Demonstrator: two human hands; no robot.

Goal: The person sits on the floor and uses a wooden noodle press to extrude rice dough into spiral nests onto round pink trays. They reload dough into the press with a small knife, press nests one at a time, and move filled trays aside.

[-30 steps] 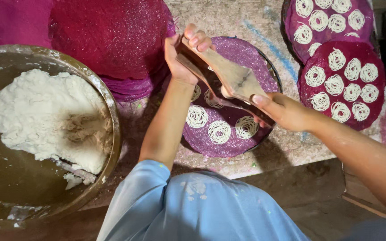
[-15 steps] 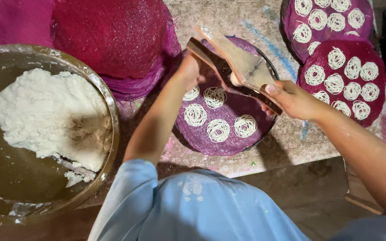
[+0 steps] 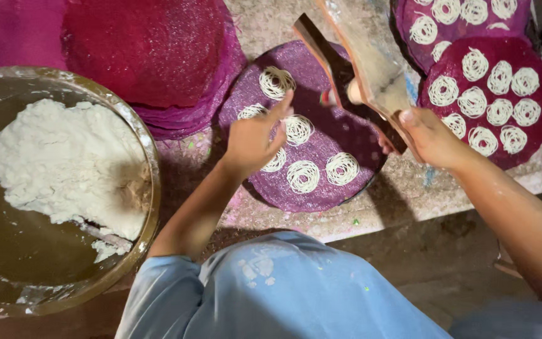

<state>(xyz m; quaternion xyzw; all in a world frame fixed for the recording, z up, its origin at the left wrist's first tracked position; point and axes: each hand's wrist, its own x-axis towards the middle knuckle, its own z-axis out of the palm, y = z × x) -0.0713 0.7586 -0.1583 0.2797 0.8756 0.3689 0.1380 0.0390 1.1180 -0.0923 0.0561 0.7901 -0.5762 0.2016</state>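
My right hand (image 3: 429,135) grips the lower end of a two-armed wooden press (image 3: 362,69), tilted up and away above a purple round mat (image 3: 340,135). Several white noodle coils (image 3: 303,176) lie on that mat. My left hand (image 3: 253,139) hovers over the mat's left side with fingers apart and the forefinger stretched toward the press, holding nothing. The press hides part of the mat's far right.
A large metal bowl (image 3: 148,163) with white dough (image 3: 64,166) sits at left. A stack of red and pink mats (image 3: 152,56) lies behind. Two mats (image 3: 528,141) with several noodle coils rest at right. My blue-clad knee (image 3: 283,295) fills the bottom.
My left hand has let go of the press and dropped over the mat. The press swung up and right in my right hand. More noodle coils lie on the purple mat.
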